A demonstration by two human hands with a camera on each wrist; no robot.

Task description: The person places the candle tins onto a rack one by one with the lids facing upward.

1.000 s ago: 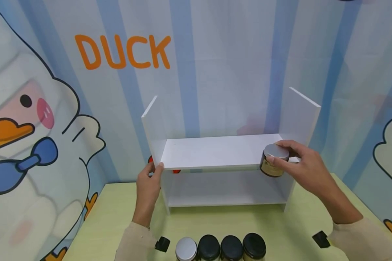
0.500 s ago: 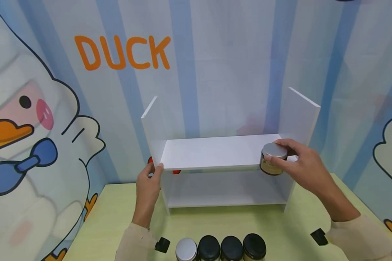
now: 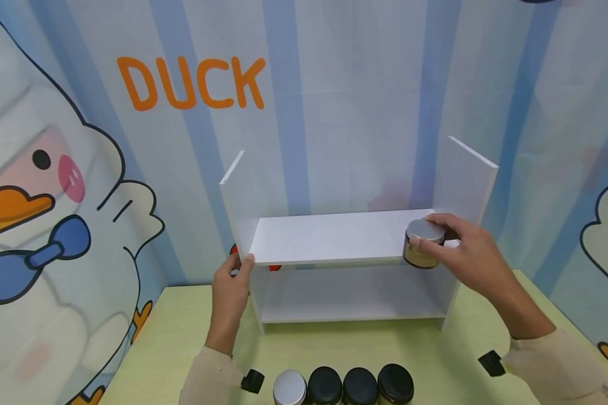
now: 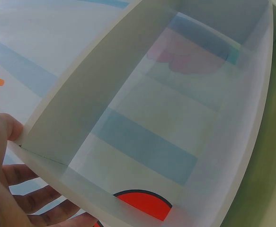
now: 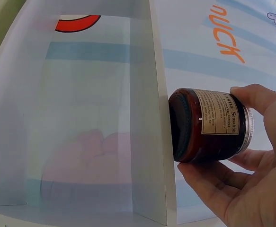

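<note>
A scented candle jar [image 5: 213, 123] of dark amber glass, with a cream label and a silver lid, is held by my right hand [image 3: 476, 253]. Thumb and fingers grip it around the side and lid. In the head view the jar overlaps the front edge at the right end of the upper board of a white two-tier shelf [image 3: 334, 236]. The right wrist view has the jar's base right at that board's edge. My left hand [image 3: 231, 295] grips the shelf's left side panel, thumb on the front edge by the upper board, the other fingers behind the panel [image 4: 48, 177].
Along the near edge of the yellow-green table [image 3: 182, 326] stand several jars in a row: a silver-lidded jar [image 3: 290, 387] on the left, black-lidded jars [image 3: 361, 385] beside it. The shelf's right side panel [image 3: 466, 180] rises behind my right hand. A printed duck curtain [image 3: 354, 101] hangs behind.
My right hand has raised the candle jar slightly, up along the front of the upper board. The left hand keeps its grip on the side panel.
</note>
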